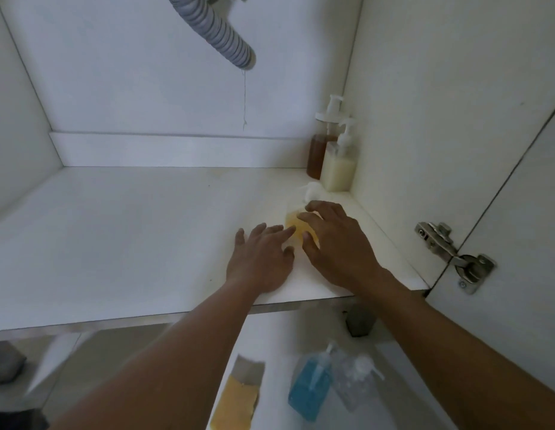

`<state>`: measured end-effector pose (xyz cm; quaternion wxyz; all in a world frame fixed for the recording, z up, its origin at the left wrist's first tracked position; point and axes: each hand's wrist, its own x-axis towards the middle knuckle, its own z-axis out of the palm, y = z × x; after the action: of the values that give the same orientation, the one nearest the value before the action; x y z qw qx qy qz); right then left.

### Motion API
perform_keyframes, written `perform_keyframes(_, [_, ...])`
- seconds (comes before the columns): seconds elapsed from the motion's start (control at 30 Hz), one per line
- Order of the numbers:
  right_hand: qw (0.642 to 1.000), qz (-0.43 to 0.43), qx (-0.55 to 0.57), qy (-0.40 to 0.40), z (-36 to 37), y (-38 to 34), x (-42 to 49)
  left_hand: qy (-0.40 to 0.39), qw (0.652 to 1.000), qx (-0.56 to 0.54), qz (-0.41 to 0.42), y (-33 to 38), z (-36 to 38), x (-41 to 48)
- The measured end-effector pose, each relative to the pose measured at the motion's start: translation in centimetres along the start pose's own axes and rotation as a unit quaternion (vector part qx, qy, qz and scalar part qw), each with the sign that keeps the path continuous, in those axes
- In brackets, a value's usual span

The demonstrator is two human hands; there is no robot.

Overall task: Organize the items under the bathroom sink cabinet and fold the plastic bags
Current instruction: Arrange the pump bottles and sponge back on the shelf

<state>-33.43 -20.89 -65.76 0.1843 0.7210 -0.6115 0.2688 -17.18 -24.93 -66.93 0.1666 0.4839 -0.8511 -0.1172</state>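
The right hand [338, 243] curves thumb and fingers around a blurred yellow pump bottle [296, 229]. The left hand [260, 259] lies flat, its straight fingertips touching the bottle's left side. The bottle seems upright, its pump toward the back, near the front right corner of the cabinet floor [130, 228]. A brown bottle [318, 153] and a cream bottle [336, 169] fill the back right corner. Bare floor spreads leftward.

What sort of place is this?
Probably an under-sink cabinet: a corrugated drain hose hangs overhead, a door hinge sits at the right, and a cream pump bottle stands in the back corner.
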Motion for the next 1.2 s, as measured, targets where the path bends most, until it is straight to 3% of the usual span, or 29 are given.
perform_keyframes(0.3, [0.982, 0.094, -0.137, -0.086, 0.5, 5.7, 2.6, -0.007, 1.000, -0.004, -0.011, 0.0, 0.1, 0.1])
perform_keyframes(0.47, [0.975, 0.155, -0.102, -0.126, 1.4, 8.3, 5.1, -0.008, 1.000, -0.014, -0.014, 0.0, 0.2, 0.2])
perform_keyframes(0.73, [0.954, 0.184, -0.085, -0.219, 3.4, 9.8, 6.7, 0.007, 1.000, -0.022, -0.010, -0.2, 0.4, 0.4])
perform_keyframes(0.93, [0.983, 0.158, 0.044, -0.083, 3.4, 8.0, 2.7, 0.085, 0.996, 0.002, 0.014, -0.5, 0.5, 0.3])
perform_keyframes(1.07, [0.979, 0.160, 0.060, -0.111, 0.6, 5.6, -0.8, 0.150, 0.984, 0.094, 0.029, 0.8, 0.2, -0.9])
perform_keyframes(1.2, [0.971, 0.169, 0.093, -0.142, -2.1, 4.5, -4.9, 0.143, 0.988, 0.063, 0.023, 1.1, 0.1, -2.6])
